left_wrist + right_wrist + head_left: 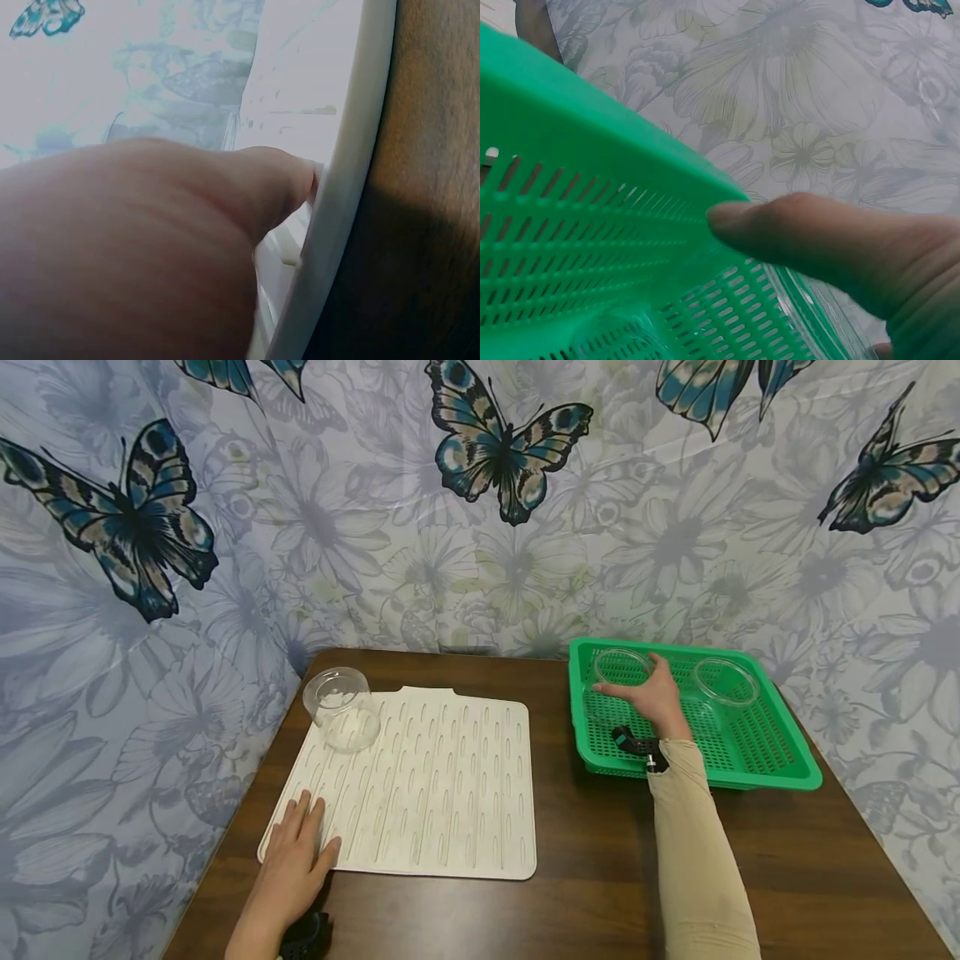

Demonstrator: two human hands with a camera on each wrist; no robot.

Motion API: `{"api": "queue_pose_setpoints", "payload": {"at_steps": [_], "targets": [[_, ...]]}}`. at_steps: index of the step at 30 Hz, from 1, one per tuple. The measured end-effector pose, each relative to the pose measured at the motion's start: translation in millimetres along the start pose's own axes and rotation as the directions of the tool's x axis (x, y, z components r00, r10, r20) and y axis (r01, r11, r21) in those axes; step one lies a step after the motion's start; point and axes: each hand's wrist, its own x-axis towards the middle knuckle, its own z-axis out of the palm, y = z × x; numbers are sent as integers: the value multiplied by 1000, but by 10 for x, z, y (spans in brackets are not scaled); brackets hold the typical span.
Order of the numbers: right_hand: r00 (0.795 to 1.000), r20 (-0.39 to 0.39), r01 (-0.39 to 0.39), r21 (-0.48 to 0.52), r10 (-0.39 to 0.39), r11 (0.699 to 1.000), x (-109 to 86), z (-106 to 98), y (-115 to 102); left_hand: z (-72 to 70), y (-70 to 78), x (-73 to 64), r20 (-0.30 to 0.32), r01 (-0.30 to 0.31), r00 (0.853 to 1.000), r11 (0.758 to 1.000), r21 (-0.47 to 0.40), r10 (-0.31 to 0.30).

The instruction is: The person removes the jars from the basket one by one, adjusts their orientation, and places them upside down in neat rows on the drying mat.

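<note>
My left hand (292, 860) rests on the near-left corner of a white ridged drain tray (450, 777), its fingers straight. In the left wrist view the thumb (262, 180) meets the tray's rim (345, 180). A clear round container (342, 710) stands at the tray's far-left corner. My right hand (656, 697) reaches into a green slotted basket (780, 768), thumb and fingers spread at the near side of a second clear container (621, 667). Its straight thumb shows in the right wrist view; a firm grip is not visible. A third clear container (726, 683) is in the basket's right half.
Both the tray and the basket lie on a dark brown wooden table (592, 868). A pale cloth (360, 560) with flowers and butterflies hangs behind the table and along its left side. Bare wood separates tray from basket.
</note>
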Motion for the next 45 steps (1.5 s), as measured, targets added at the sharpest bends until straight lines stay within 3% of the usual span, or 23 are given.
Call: {"api": "queue_pose_setpoints", "payload": {"at_steps": [3,10,18,22,30,33,41,45], "targets": [[1000,11,-23,4,23,1000,0,-7,-5,16,-15,4,-7,-12,1000,1000,15,12],[996,47,-73,-34,75,997,-8,-31,-5,-57,74,26,21,29,999,1000,-1,-29],[996,49,-74,-59,77,996,1,-26,-13,13,-11,4,-1,-8,1000,1000,13,8],[996,52,-75,-70,78,995,9,-21,-3,-13,34,8,-9,3,1000,1000,1,-3],[996,33,-76,-51,78,996,-11,-21,-20,-134,191,50,79,71,994,997,12,-71],[997,20,-67,-60,68,996,-36,-18,-28,-136,198,48,85,75,993,997,16,-76],[999,-53,-10,-69,7,998,-155,-34,-140,17,1,2,-13,-10,1000,1000,1,10],[995,-96,32,-56,-37,998,-210,-60,-232,18,7,-2,-20,-7,1000,1000,-11,7]]}}
